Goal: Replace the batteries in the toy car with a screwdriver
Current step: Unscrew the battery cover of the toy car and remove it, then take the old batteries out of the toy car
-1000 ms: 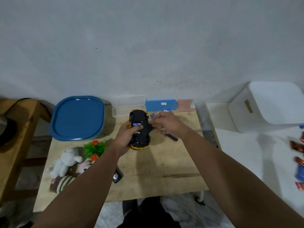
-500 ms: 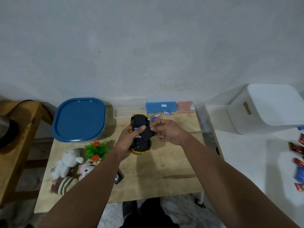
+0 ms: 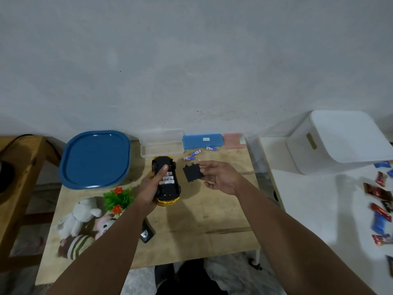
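Observation:
The yellow toy car is upside down, black underside up, above the wooden table. My left hand grips it from the left, thumb across the underside. Its battery bay is uncovered and shows three white batteries. My right hand pinches the black battery cover just right of the car. Three blue-and-white loose batteries lie on the table behind the cover. No screwdriver is visible.
A blue tray lies at the back left. A clear open case, a blue case and a pink case line the wall. Plush toys and a plastic plant sit left. A white bin stands right.
My right hand has lifted the black cover off the car's underside and moved it to the right, which exposes the batteries. The left hand keeps holding the car.

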{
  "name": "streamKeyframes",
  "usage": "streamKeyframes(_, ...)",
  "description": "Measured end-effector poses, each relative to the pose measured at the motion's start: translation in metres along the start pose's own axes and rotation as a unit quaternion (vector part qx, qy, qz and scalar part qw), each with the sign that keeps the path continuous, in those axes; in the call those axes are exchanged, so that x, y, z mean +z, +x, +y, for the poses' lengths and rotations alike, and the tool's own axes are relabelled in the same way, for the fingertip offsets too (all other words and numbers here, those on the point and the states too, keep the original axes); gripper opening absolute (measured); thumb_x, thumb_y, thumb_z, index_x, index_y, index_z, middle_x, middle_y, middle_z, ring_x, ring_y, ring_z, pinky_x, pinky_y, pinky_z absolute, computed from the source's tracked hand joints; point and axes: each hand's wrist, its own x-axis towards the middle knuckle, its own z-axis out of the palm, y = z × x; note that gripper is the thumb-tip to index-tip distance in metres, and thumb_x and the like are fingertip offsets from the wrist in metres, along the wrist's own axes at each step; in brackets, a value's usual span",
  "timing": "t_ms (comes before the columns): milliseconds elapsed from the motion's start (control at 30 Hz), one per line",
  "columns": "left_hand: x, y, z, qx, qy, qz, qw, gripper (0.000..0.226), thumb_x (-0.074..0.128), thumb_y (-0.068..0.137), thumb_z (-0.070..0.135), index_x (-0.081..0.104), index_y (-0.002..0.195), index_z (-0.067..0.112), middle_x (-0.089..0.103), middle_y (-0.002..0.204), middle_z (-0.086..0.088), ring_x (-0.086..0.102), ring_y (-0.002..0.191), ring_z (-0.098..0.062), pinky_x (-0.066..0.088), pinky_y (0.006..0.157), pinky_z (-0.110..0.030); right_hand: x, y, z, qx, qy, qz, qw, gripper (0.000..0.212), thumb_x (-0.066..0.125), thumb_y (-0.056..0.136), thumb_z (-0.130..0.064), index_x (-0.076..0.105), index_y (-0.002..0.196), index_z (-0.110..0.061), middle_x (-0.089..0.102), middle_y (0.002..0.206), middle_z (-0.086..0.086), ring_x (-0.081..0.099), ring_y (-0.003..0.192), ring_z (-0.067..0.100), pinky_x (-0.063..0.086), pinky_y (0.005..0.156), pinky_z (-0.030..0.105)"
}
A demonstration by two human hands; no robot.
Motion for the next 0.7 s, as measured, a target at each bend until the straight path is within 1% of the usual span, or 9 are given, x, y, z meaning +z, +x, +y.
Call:
streamKeyframes(100,-0.008,0.005,0.000,0.003,0.009,0.010,1.000,0.061,0.083,0.074,0.042,0.069,0.126,0.013,0.078,0.111,-0.018,0.077,0.094,-0.035,0.059,0.092,-0.052,-0.006,0.010,0.015,0.013,-0.008,0.036,0.999,0.031,0.070,0.090,0.000,0.071,0.120,-0.008,0.076,0.103,0.008,0.074,0.088,0.022,0.050,0.077,0.032)
streamKeyframes(200,-0.013,0.011,-0.002,0.001,0.016,0.019,1.000,0.070,0.085,0.071,0.044,0.067,0.131,0.012,0.077,0.116,-0.019,0.076,0.096,-0.035,0.059,0.093,-0.054,-0.007,0.025,0.037,0.023,-0.006,0.092,0.995,0.028,0.070,0.089,0.001,0.071,0.117,-0.005,0.075,0.098,0.010,0.074,0.082,0.022,0.050,0.068,0.026)
streamKeyframes(267,-0.015,0.014,-0.003,0.000,0.017,0.024,1.000,0.072,0.085,0.072,0.043,0.066,0.133,0.011,0.077,0.115,-0.019,0.076,0.095,-0.035,0.060,0.090,-0.053,-0.005,0.035,0.050,0.026,-0.009,0.134,0.991,0.025,0.069,0.090,0.002,0.071,0.113,-0.004,0.073,0.096,0.012,0.073,0.077,0.023,0.050,0.063,0.024)
streamKeyframes(367,-0.018,0.017,-0.002,-0.004,0.022,0.025,0.999,0.067,0.082,0.076,0.040,0.065,0.133,0.010,0.078,0.110,-0.016,0.077,0.093,-0.032,0.063,0.080,-0.045,0.000,0.049,0.065,0.023,-0.020,0.187,0.982,0.020,0.068,0.089,0.007,0.072,0.108,0.002,0.069,0.090,0.018,0.066,0.062,0.020,0.049,0.052,0.022)
streamKeyframes(433,-0.019,0.019,-0.003,-0.004,0.021,0.027,0.999,0.066,0.081,0.076,0.039,0.065,0.133,0.010,0.078,0.109,-0.015,0.077,0.091,-0.031,0.064,0.076,-0.043,0.003,0.058,0.071,0.024,-0.029,0.214,0.976,0.017,0.067,0.088,0.009,0.072,0.102,0.001,0.066,0.086,0.018,0.063,0.057,0.019,0.048,0.046,0.021)
streamKeyframes(533,-0.023,0.024,-0.004,-0.008,0.023,0.033,0.999,0.069,0.082,0.074,0.040,0.064,0.134,0.010,0.079,0.109,-0.015,0.077,0.094,-0.032,0.062,0.081,-0.046,0.004,0.070,0.078,0.022,-0.044,0.241,0.969,0.016,0.067,0.086,0.011,0.072,0.096,0.000,0.065,0.083,0.016,0.060,0.055,0.020,0.048,0.041,0.020)
streamKeyframes(600,-0.024,0.027,-0.004,-0.011,0.026,0.033,0.999,0.072,0.084,0.073,0.041,0.064,0.134,0.011,0.078,0.112,-0.015,0.077,0.096,-0.033,0.062,0.084,-0.048,0.004,0.077,0.081,0.018,-0.055,0.245,0.968,0.016,0.067,0.086,0.012,0.072,0.094,-0.001,0.065,0.080,0.014,0.059,0.058,0.020,0.049,0.044,0.020)
streamKeyframes(633,-0.025,0.028,-0.004,-0.011,0.028,0.030,0.999,0.073,0.084,0.072,0.042,0.064,0.135,0.011,0.078,0.115,-0.016,0.077,0.098,-0.034,0.062,0.083,-0.048,0.003,0.080,0.083,0.017,-0.069,0.247,0.966,0.016,0.068,0.086,0.011,0.072,0.091,-0.004,0.066,0.079,0.012,0.060,0.062,0.020,0.053,0.050,0.023)
streamKeyframes(700,-0.026,0.030,-0.005,-0.011,0.030,0.022,0.999,0.073,0.085,0.072,0.043,0.065,0.134,0.012,0.076,0.119,-0.018,0.076,0.100,-0.034,0.062,0.083,-0.048,0.003,0.087,0.086,0.020,-0.103,0.254,0.961,0.021,0.069,0.085,0.009,0.070,0.081,-0.012,0.068,0.080,0.009,0.064,0.070,0.021,0.061,0.070,0.035)
